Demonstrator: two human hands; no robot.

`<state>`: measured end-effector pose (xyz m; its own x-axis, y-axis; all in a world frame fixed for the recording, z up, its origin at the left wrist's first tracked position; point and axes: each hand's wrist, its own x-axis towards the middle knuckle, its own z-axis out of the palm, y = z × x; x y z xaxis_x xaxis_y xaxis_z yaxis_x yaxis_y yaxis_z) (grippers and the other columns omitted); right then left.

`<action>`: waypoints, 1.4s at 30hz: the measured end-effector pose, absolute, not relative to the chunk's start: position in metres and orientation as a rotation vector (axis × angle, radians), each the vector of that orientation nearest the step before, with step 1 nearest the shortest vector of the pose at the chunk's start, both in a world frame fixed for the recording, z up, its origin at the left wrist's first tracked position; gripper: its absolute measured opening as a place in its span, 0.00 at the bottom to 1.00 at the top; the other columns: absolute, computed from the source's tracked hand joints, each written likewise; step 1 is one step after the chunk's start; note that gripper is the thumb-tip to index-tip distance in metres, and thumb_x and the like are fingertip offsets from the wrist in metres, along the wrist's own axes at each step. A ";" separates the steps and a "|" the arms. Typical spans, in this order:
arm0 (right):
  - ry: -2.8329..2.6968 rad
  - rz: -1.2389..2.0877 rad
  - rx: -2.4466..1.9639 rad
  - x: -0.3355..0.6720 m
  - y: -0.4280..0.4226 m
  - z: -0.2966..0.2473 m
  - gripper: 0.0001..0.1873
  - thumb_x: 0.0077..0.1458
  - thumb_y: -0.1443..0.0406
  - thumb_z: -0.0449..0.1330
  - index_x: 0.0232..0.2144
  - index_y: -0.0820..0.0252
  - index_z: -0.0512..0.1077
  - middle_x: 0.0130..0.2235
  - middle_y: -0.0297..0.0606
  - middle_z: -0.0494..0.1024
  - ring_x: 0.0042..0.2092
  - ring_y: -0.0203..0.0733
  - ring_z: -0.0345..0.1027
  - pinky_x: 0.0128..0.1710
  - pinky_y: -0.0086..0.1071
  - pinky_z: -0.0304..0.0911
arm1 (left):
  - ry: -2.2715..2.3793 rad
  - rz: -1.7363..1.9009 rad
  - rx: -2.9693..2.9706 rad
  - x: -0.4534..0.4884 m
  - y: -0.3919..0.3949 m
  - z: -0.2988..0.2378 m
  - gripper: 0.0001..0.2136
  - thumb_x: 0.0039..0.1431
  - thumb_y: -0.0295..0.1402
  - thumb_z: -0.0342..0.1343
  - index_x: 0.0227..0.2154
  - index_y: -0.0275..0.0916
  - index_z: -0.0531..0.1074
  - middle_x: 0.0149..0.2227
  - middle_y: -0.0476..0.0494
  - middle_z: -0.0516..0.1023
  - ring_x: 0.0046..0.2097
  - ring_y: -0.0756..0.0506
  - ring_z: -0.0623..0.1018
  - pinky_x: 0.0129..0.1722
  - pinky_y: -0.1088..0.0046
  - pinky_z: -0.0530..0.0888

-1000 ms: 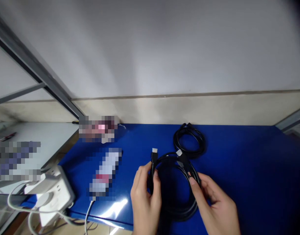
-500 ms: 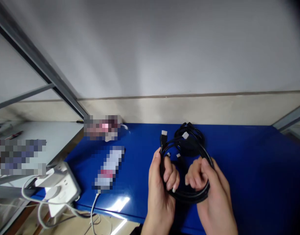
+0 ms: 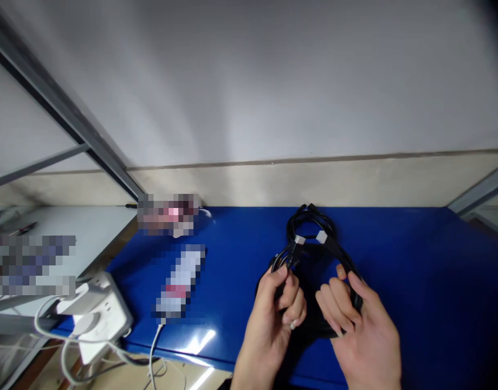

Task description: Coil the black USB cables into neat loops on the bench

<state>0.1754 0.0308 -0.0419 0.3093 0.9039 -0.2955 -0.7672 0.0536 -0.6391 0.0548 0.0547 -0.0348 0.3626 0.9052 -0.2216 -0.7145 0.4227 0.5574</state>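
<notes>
Between my two hands is a coiled black cable with pale metal plugs at its ends, held above the blue table. My left hand is closed, its thumb and fingers pinching the cable near one plug. The other plug points up and left from the strand in my right hand, whose fingers are curled around the cable. Behind them, a second coil of black cable lies on the table, partly hidden by the held one.
The blue table reaches back to a pale wall. To the left lie a blurred-out phone-like object with a white cord, a white power strip with plugs, and another blurred item. Grey metal frame bars rise at the left.
My left hand has turned inward and gathered its side of the loop, so its plug now tilts right, close to the other plug. My right hand has shifted slightly right and down.
</notes>
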 end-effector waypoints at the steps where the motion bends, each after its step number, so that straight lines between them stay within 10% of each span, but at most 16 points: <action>1: -0.213 1.275 -0.812 0.176 0.030 -0.042 0.12 0.59 0.57 0.70 0.30 0.55 0.74 0.18 0.20 0.47 0.20 0.31 0.37 0.17 0.25 0.47 | 0.548 1.067 0.423 0.054 0.055 -0.036 0.24 0.60 0.44 0.72 0.27 0.41 0.60 0.18 0.63 0.52 0.19 0.57 0.49 0.20 0.79 0.55; 11: -0.184 1.265 -0.613 0.197 0.002 -0.067 0.09 0.65 0.59 0.61 0.32 0.54 0.75 0.18 0.21 0.41 0.20 0.33 0.33 0.21 0.30 0.53 | 0.597 0.926 0.630 0.063 0.062 -0.056 0.18 0.62 0.44 0.68 0.28 0.39 0.67 0.18 0.60 0.62 0.14 0.56 0.61 0.18 0.78 0.71; 22: -0.299 1.298 -0.581 0.200 0.005 -0.064 0.11 0.68 0.59 0.59 0.33 0.54 0.77 0.18 0.22 0.41 0.20 0.33 0.35 0.21 0.30 0.54 | 0.732 0.980 0.685 0.067 0.064 -0.059 0.15 0.65 0.43 0.61 0.31 0.38 0.67 0.28 0.48 0.79 0.13 0.55 0.66 0.15 0.78 0.67; 37: -0.048 1.494 -0.456 0.165 0.044 -0.050 0.05 0.63 0.63 0.66 0.36 0.59 0.76 0.22 0.23 0.56 0.22 0.31 0.44 0.22 0.24 0.61 | 0.623 1.314 0.203 0.045 0.065 -0.042 0.20 0.61 0.46 0.71 0.30 0.37 0.70 0.20 0.63 0.56 0.18 0.58 0.45 0.15 0.82 0.55; 42: -0.028 1.550 -0.243 0.166 0.046 -0.063 0.18 0.53 0.71 0.75 0.27 0.59 0.68 0.25 0.22 0.61 0.24 0.26 0.49 0.26 0.18 0.66 | 0.547 1.308 0.148 0.042 0.067 -0.044 0.17 0.66 0.42 0.68 0.31 0.38 0.69 0.20 0.62 0.55 0.18 0.57 0.44 0.15 0.82 0.55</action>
